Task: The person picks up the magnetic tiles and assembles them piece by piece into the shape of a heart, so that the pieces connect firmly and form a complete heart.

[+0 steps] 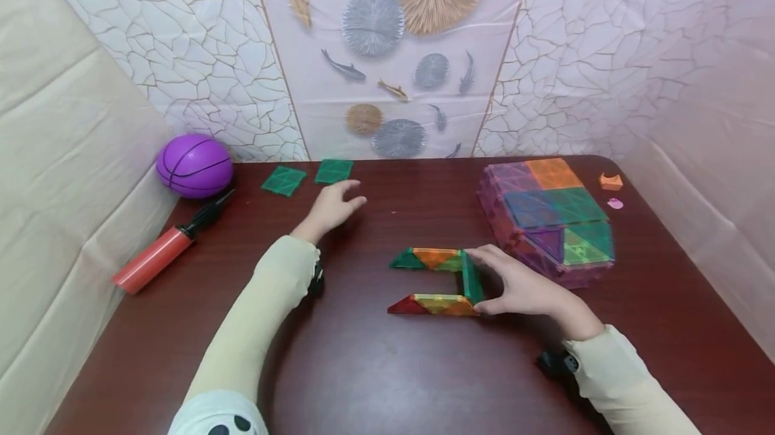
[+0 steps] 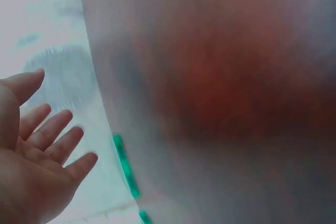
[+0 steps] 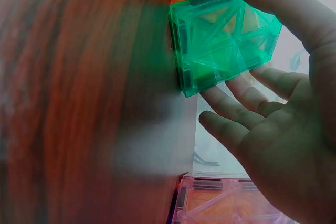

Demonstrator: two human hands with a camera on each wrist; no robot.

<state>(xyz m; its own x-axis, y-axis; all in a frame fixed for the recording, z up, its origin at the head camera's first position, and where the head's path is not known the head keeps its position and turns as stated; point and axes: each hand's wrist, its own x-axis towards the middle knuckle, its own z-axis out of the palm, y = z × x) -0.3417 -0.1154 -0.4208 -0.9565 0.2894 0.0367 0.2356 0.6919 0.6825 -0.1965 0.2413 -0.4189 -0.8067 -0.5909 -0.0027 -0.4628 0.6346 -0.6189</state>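
Note:
A U-shaped frame of upright magnetic tiles stands mid-table. Its far wall (image 1: 433, 259) has green, orange and lime triangles, and its near wall (image 1: 436, 304) red, yellow and orange ones. Across the right end stands a green square tile (image 1: 471, 278) (image 3: 226, 40). My right hand (image 1: 521, 287) (image 3: 283, 103) holds that tile between thumb and fingers, thumb at its near edge, fingertips at the far one. Over the table, my left hand (image 1: 331, 208) (image 2: 39, 156) is empty with fingers spread. Closest to it are two flat green square tiles, one left (image 1: 283, 180), one right (image 1: 334, 171).
A stack of coloured magnetic tiles (image 1: 545, 220) sits at the right. Beyond it lie a small orange piece (image 1: 611, 182) and a pink scrap (image 1: 615, 204). At the left are a purple ball (image 1: 194, 165) and a red hand pump (image 1: 157, 260). Fabric walls border the table.

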